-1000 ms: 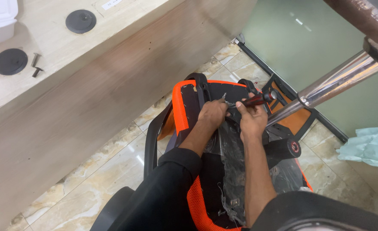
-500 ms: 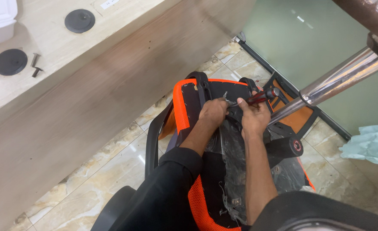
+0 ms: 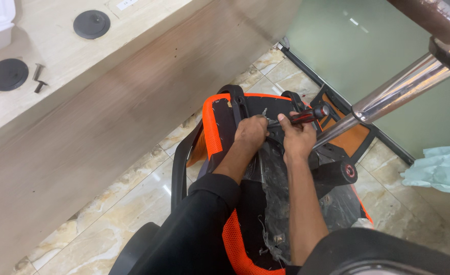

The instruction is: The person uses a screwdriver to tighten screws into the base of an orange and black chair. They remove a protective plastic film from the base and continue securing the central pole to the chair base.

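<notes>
Marble-tile floor, wooden desk left; overturned orange chair. Right hand wrapped round screwdriver; left hand pinching screw at tip.

Two bare hands, left hand, right hand, long black cloth sleeve on the left arm, right forearm bare

small white label on counter top edge
</notes>
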